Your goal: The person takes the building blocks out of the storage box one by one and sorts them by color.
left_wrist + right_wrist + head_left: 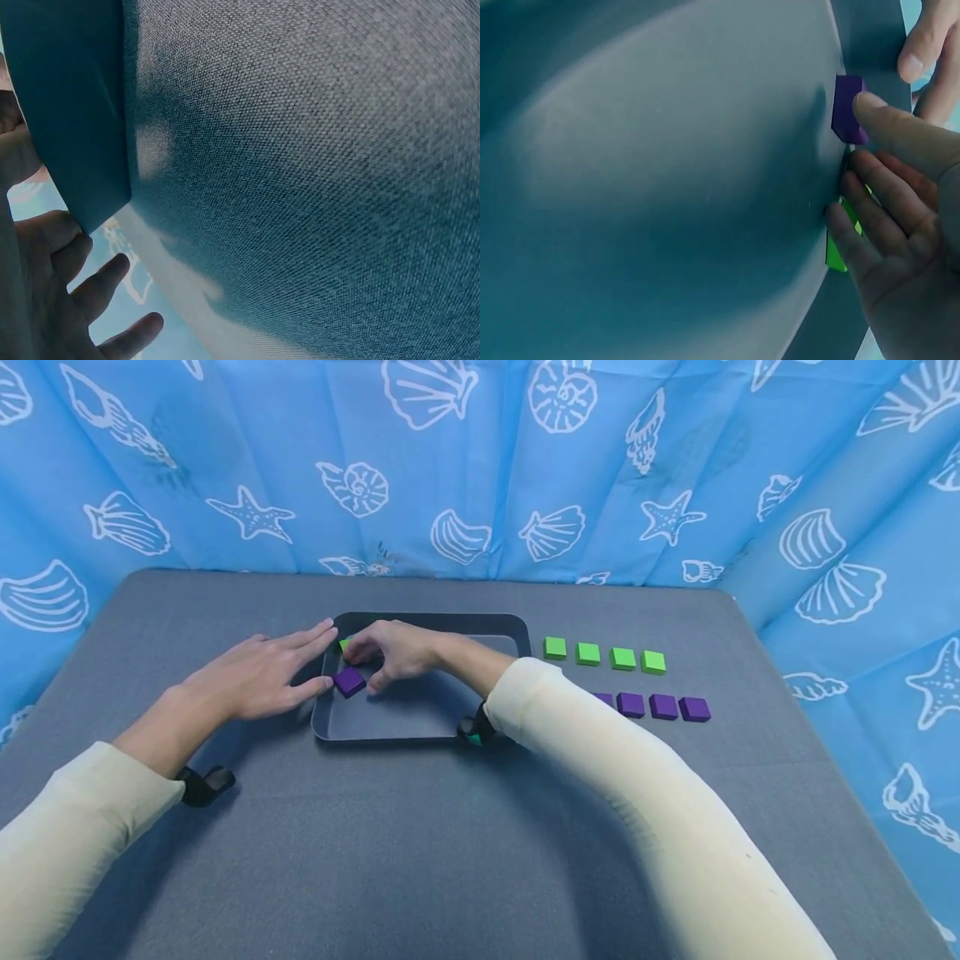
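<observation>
A dark rectangular tray (420, 741) lies on the table. Inside its left end, a purple block (348, 682) sits at an angle, with a green block (837, 247) beside it toward the far corner. My right hand (397, 650) reaches in over them. Its fingers partly hide the green block in the head view, and the thumb tip is close by the purple block's right side. Along the tray's left wall, my left hand (258, 677) lies with fingers extended, fingertips at the far left corner and thumb tip over the rim.
Right of the tray, several green blocks (588, 653) form a row, with a row of purple blocks (663, 707) nearer me. My right forearm partly covers the purple row. A blue shell-patterned curtain (480, 468) hangs behind the grey table (390, 860).
</observation>
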A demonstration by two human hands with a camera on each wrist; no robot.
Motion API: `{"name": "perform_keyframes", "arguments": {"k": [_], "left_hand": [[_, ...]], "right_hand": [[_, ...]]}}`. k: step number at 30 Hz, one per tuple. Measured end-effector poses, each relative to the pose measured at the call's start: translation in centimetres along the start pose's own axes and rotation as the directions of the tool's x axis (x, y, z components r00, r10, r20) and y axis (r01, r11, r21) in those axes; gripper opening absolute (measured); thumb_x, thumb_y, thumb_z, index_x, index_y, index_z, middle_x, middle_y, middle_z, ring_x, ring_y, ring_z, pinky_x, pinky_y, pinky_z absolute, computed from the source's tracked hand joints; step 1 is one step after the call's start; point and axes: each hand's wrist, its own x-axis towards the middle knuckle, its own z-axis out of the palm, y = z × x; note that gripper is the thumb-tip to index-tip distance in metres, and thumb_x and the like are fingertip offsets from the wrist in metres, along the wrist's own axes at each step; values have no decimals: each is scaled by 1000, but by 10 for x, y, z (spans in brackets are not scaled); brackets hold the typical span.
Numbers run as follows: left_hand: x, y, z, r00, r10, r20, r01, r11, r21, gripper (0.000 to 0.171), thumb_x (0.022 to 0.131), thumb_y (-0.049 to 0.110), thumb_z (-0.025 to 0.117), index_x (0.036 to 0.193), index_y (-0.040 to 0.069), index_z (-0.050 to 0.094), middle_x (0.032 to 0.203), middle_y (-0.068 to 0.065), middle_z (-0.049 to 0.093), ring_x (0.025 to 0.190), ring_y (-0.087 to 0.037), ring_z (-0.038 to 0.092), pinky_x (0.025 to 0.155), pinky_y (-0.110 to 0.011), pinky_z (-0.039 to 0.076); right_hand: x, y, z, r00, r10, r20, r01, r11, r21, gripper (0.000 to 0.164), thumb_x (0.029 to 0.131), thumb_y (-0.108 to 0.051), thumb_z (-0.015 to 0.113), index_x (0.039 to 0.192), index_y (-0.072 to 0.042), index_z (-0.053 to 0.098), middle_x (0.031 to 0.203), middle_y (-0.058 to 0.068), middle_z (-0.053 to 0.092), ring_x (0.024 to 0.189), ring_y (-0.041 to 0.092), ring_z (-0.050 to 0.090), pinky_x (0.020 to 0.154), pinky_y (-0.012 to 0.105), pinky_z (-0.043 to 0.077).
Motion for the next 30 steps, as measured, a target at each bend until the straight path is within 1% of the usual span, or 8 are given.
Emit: {"name": "perform_keyframes", "arguments": {"k": [11, 15, 21, 25, 30], "left_hand": [[2, 2, -1, 1000, 9, 1, -9, 1000, 6, 75, 101, 46, 50, 157, 2, 25, 161, -21, 25, 129, -45, 50, 105, -69, 33], [2, 2, -2, 1000, 11, 3, -11, 1000, 0, 75, 101, 45, 50, 157, 2, 24, 160, -21, 26, 129, -44, 50, 105, -69, 33], [1, 1, -2, 1000, 4, -2, -4, 1000, 0, 76, 101, 46, 50, 157, 2, 24, 160, -22, 27, 128, -45, 51, 105, -70, 32], [0, 1, -2, 1000, -5, 3, 5, 1000, 5, 76, 101, 46, 50, 157, 2, 24, 160, -22, 27, 129, -45, 50, 106, -70, 31], [0, 0, -1, 1000, -5, 5, 5, 1000, -2, 76, 101, 46, 50, 157, 2, 24, 160, -22, 27, 129, -45, 50, 105, -70, 32]], "right_hand": [[7, -4, 1, 998, 45, -47, -48, 996, -69, 45, 89, -9, 75, 132, -7, 60, 131, 5, 64, 124, 12, 58, 109, 24, 39], [10, -5, 2, 997, 47, -63, -53, 994, -101, 46, 89, -9, 75, 132, -6, 60, 129, 4, 66, 121, 11, 59, 107, 24, 40], [14, -11, 6, 995, 43, -90, -60, 981, -184, 45, 89, -9, 75, 132, -8, 60, 127, 3, 67, 119, 11, 61, 105, 27, 43], [14, -12, 7, 994, 52, -97, -70, 979, -192, 44, 90, -10, 74, 132, -9, 60, 127, 3, 67, 119, 10, 60, 105, 26, 44], [8, -11, 5, 996, 17, -90, -35, 979, -200, 44, 91, -9, 73, 133, -7, 60, 128, 3, 66, 119, 11, 61, 103, 25, 45]]}}
